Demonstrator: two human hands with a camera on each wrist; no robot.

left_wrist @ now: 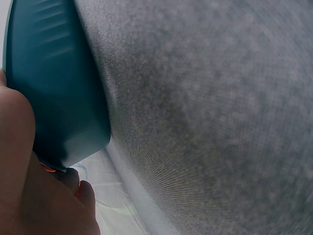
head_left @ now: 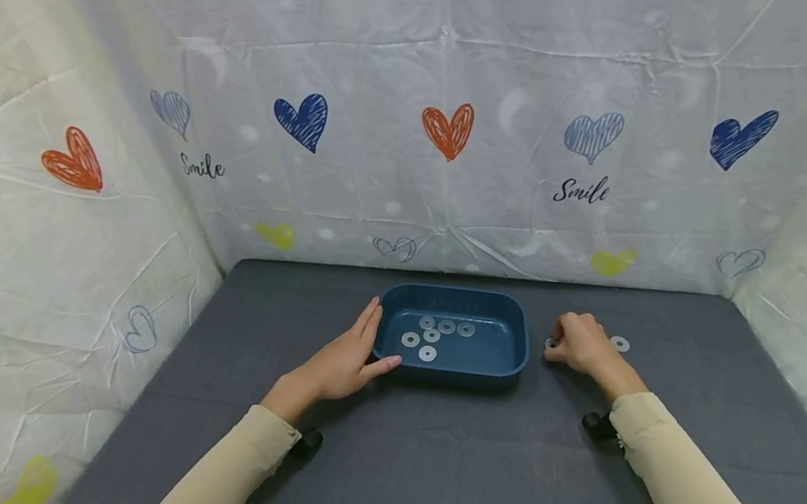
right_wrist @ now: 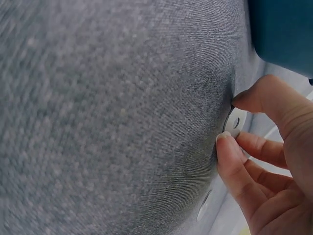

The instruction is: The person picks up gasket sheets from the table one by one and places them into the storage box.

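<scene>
Washer (head_left: 548, 343), one. Head view: just right of tray (head_left: 448, 378), pinched by right hand (head_left: 584, 342). Left wrist view: left hand (left_wrist: 49, 203) laid against tray, unclenched. Right wrist view: pinch spans opposite edges; light rim pressure should best suit such thinness.

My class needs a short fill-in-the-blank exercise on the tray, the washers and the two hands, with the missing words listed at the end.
1. The tray holds ____ washers.
2. The left hand is at the tray's ____ end.
3. The right hand pinches one ____.
4. Another washer lies to the ____ of the right hand.

Missing words: six; left; washer; right.
</scene>
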